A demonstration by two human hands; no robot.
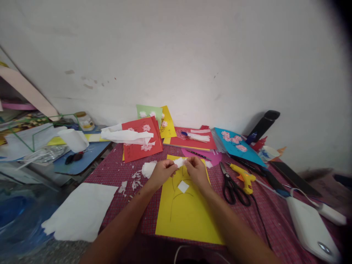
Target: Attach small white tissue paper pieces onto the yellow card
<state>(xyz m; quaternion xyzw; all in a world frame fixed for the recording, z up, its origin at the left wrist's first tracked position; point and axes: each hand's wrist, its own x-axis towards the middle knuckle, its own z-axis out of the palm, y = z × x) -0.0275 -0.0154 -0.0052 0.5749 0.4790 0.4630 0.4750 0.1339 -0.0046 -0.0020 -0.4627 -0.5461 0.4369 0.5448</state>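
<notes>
Over the top of a yellow sheet of paper (189, 216), a small piece of white tissue paper (179, 162) is stretched between my two hands. My left hand (163, 171) pinches its left end, and my right hand (195, 169) pinches the right end. Thin pencil curves run across the yellow sheet. A small white paper square (183, 186) lies on it, just below my hands. Beside my left hand rests a crumpled wad of white tissue (148, 169), with torn white scraps (136, 180) nearer to me.
Black scissors (233, 187) and a yellow glue gun (244, 176) with its cord lie at right, near a white power bank (312, 227). Red cards (143, 146) and a blue card (239, 145) with tissue flowers stand behind. A white tissue sheet (82, 211) hangs over the left edge.
</notes>
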